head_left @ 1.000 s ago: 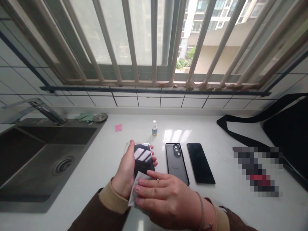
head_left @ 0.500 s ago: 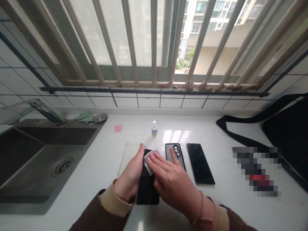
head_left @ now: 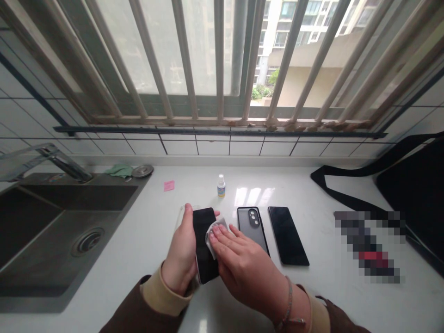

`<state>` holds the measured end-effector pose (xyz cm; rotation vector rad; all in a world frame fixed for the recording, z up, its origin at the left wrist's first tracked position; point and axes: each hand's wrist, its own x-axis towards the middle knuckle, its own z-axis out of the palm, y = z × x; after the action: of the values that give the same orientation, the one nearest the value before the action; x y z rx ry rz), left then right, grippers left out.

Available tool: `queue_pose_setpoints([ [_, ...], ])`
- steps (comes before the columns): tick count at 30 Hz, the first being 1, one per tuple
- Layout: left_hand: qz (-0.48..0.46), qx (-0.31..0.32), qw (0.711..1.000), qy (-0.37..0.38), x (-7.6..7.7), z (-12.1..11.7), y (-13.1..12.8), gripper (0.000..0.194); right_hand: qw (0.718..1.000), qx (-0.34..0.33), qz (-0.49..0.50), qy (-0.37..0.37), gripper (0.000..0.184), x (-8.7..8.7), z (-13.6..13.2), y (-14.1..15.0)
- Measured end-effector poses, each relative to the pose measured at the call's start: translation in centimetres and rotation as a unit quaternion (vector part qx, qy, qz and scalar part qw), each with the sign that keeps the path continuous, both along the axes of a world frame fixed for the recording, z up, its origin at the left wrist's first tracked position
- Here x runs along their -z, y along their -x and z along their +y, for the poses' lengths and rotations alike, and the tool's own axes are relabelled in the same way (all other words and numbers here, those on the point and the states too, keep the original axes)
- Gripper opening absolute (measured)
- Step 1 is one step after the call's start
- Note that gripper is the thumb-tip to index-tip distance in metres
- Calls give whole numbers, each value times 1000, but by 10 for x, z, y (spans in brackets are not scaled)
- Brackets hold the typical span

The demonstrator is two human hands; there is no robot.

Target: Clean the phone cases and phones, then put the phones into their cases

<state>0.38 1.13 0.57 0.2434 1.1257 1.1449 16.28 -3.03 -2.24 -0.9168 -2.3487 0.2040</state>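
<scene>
A black-screened smartphone (head_left: 204,231) is gripped in my left hand (head_left: 182,247), thumb along its left edge and fingertips showing past its right edge. My right hand (head_left: 244,263) presses a folded white cloth (head_left: 215,227) onto the right side of the screen, fingers together over it. Just right of that hand lies a dark phone case (head_left: 245,219) with a camera cutout, partly covered by the hand. Farther right a second black phone (head_left: 288,236) lies flat. A clear phone case (head_left: 181,213) is mostly hidden behind my left hand and the held phone.
Beyond my hands stands a small white-capped bottle (head_left: 221,187), with a pink sticky note (head_left: 169,186) to its left. A sink (head_left: 135,199) with a faucet (head_left: 65,162) is at left. On the right are a black bag (head_left: 412,180) with a strap and a pixelated object (head_left: 369,249).
My left hand has shifted the phone left and tilted it, its top now leaning leftward. The cloth in my right hand sits slightly lower and nearer the screen's right edge.
</scene>
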Motion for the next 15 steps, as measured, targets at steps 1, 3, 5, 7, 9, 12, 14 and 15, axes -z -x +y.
queue_pose_setpoints([
  [1, 6, -16, 1000, -1, -2, 1, 2, 67, 1000, -13, -2, 0, 51, -2, -1, 0],
  [3, 8, -52, 999, -11, -5, 3, 6, 68, 999, -35, 4, -4, 49, -7, -3, 0],
  [5, 4, -89, 996, -24, -7, 5, 10, 69, 999, -48, 24, -10, 45, -10, -4, 0],
  [7, 7, -123, 992, -41, -8, 7, 15, 71, 997, -51, 52, -11, 42, -11, -4, 0],
  [9, 9, -152, 987, -55, -9, 9, 18, 72, 996, -47, 78, -2, 40, -11, -4, 0],
  [12, -13, -169, 983, -64, -11, 10, 19, 73, 994, -39, 104, 19, 42, -9, -4, 1],
  [14, -34, -162, 984, -61, -12, 9, 17, 71, 994, -39, 101, 26, 46, -7, -3, 1],
  [15, -43, -152, 986, -56, -12, 8, 16, 70, 994, -44, 92, 24, 48, -7, -3, 1],
])
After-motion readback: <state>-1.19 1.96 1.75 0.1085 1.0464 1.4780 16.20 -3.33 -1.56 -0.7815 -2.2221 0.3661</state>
